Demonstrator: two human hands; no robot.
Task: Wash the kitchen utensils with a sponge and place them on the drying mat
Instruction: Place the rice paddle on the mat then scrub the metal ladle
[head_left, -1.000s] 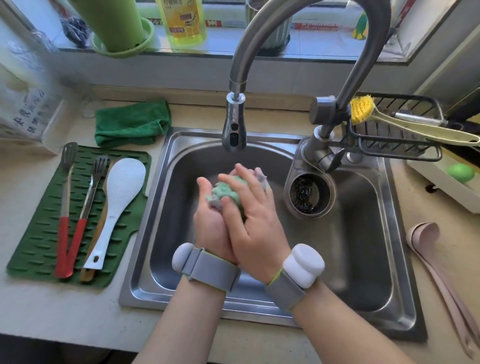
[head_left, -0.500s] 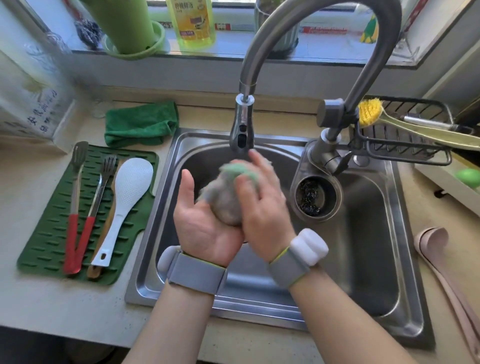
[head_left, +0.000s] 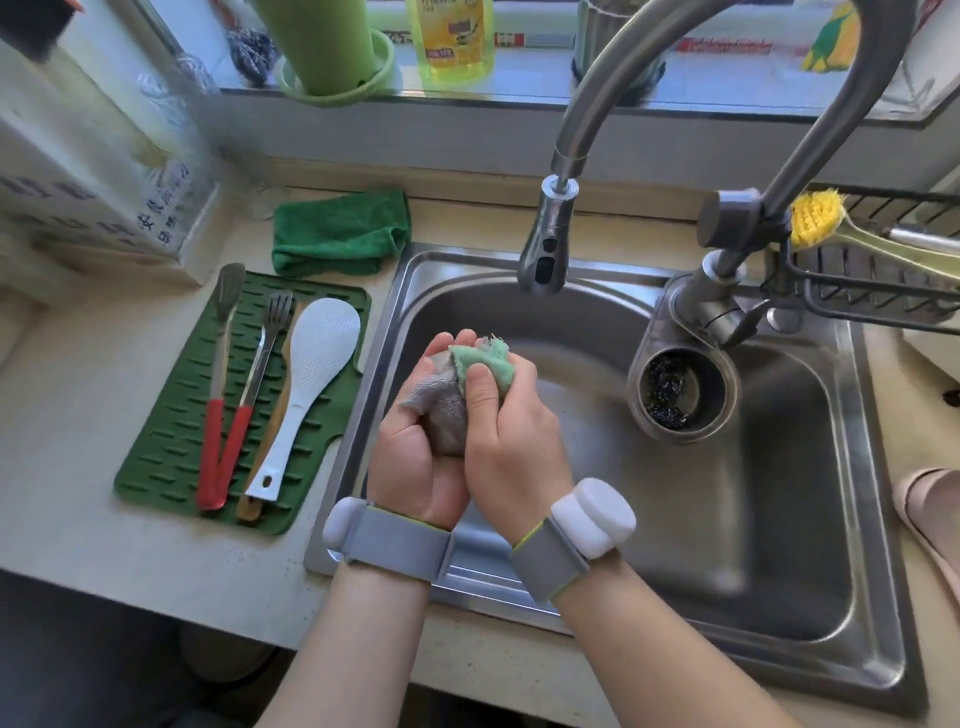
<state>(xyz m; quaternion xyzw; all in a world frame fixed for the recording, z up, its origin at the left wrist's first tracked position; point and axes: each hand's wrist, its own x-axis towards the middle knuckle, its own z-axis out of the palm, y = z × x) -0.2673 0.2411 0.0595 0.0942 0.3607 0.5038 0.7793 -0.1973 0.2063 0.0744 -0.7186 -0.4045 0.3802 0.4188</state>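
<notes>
Over the steel sink (head_left: 857, 597) I hold a grey and green sponge (head_left: 447, 410) between both hands. My left hand (head_left: 410, 457) cups it from below with the palm up, and my right hand (head_left: 511, 441) squeezes it from the right, thumb pressed on its green face. On the green drying mat (head_left: 156, 457) at the left lie a red-handled slotted spatula (head_left: 221, 395), a red-handled fork (head_left: 257, 364), a white rice paddle (head_left: 306, 379) and a wooden utensil (head_left: 260, 467) partly under the paddle.
The faucet spout (head_left: 545, 249) hangs above the sink, no water visible. A folded green cloth (head_left: 340, 236) lies behind the mat. A wire rack (head_left: 883, 270) with a yellow brush (head_left: 815, 218) sits right; a steel-wool cup (head_left: 678, 392) stands inside the sink. Pink utensils (head_left: 930, 519) lie on the right counter.
Both hands have drawn back toward me from under the spout, and the sponge has turned in them so more of its grey side shows.
</notes>
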